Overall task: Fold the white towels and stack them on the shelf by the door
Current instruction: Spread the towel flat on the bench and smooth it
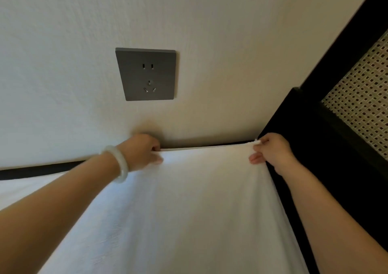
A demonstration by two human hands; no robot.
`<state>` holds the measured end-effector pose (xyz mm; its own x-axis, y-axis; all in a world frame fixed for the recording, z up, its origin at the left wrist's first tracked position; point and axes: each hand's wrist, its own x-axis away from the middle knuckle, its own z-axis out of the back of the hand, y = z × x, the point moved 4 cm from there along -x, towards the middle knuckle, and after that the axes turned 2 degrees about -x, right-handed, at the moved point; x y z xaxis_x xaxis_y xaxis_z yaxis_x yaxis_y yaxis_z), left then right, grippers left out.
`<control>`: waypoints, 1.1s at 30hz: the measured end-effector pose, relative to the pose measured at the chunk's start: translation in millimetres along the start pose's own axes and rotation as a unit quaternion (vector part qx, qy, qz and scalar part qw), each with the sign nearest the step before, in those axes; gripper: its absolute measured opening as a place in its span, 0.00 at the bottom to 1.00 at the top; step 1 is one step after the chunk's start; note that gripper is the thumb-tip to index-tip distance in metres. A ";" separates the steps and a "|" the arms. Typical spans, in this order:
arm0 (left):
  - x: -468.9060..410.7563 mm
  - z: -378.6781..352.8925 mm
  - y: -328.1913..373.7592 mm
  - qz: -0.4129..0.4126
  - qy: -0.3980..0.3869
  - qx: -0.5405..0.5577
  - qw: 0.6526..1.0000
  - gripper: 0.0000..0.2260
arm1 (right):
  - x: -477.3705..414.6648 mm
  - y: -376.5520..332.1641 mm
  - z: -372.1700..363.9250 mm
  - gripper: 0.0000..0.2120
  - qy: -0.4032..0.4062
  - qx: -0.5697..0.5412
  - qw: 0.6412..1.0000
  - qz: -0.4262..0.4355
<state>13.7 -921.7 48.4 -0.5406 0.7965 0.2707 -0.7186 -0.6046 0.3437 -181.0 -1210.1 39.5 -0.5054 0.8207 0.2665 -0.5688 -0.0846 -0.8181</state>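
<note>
A white towel (184,206) is spread out below me, its far edge lying along the foot of the wall. My left hand (142,152), a pale bangle on its wrist, pinches the far edge toward the left. My right hand (270,150) pinches the far right corner, fingers curled round the cloth. Both hands sit close to the wall. More white cloth (27,187) lies to the left under my left forearm.
A cream wall (210,42) fills the upper view, with a grey power socket (146,74) above my left hand. A black frame (327,139) with a woven cane panel (365,97) stands at the right. A dark strip (37,169) runs along the wall's foot.
</note>
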 end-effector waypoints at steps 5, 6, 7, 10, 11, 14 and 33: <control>2.5 -25.8 9.0 0.083 0.061 -0.170 0.980 0.20 | 1.4 15.5 -23.5 0.09 0.107 0.217 0.967 0.086; 4.2 -27.9 6.3 0.098 0.067 -0.181 0.976 0.21 | 5.7 15.6 -26.3 0.11 0.117 0.241 0.958 0.105; 5.4 -29.4 5.1 0.109 0.078 -0.198 0.971 0.21 | 9.4 15.5 -28.5 0.14 0.124 0.258 0.950 0.122; 18.1 -33.5 30.9 0.067 0.203 -0.294 0.932 0.16 | 12.9 14.0 -29.0 0.17 0.113 0.257 0.949 0.145; 28.1 -41.0 48.6 0.031 0.235 -0.272 0.933 0.17 | 13.1 13.9 -26.2 0.17 0.095 0.236 0.957 0.141; 63.0 -89.9 106.5 -0.133 0.254 -0.157 0.945 0.21 | 26.6 12.7 -6.6 0.19 0.034 0.136 0.983 0.121; 76.3 -142.8 115.3 -0.098 0.092 -0.153 0.979 0.41 | 187.4 111.6 48.7 0.12 -0.038 0.269 0.960 -0.071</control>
<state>-172.8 -929.4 -19.7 -0.4285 0.9022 0.0495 -0.8987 -0.4312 0.0805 -370.8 -1093.3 23.0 -0.4321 0.8033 0.4098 -0.8782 -0.2716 -0.3937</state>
